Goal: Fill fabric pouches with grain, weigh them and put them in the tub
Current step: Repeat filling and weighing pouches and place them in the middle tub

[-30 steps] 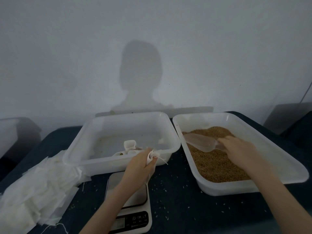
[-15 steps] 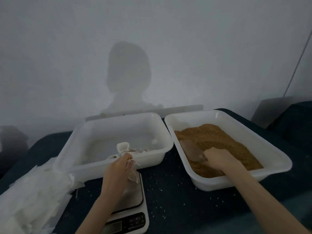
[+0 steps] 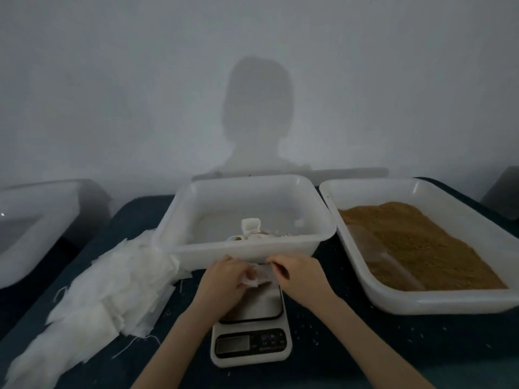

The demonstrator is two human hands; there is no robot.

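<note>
A small white fabric pouch [image 3: 259, 275] is held between both hands just above the kitchen scale [image 3: 251, 339]. My left hand [image 3: 224, 279] grips its left side and my right hand [image 3: 297, 272] pinches its right edge. Behind them stands a white tub [image 3: 185, 206] with a few filled pouches [image 3: 250, 230] inside. To the right, a second white tub [image 3: 477, 300] holds brown grain [image 3: 415, 242], with a clear scoop [image 3: 376, 254] lying in it.
A heap of empty white pouches [image 3: 112, 293] lies at the left on the dark tablecloth [image 3: 365, 346]. Another white container [image 3: 31, 220] stands at the far left. Loose grains are scattered around the scale. A grey wall rises close behind the tubs.
My right hand has let go of the scoop, left the grain tub and come over to the pouch. The scoop now lies in the grain. My left hand stays above the scale.
</note>
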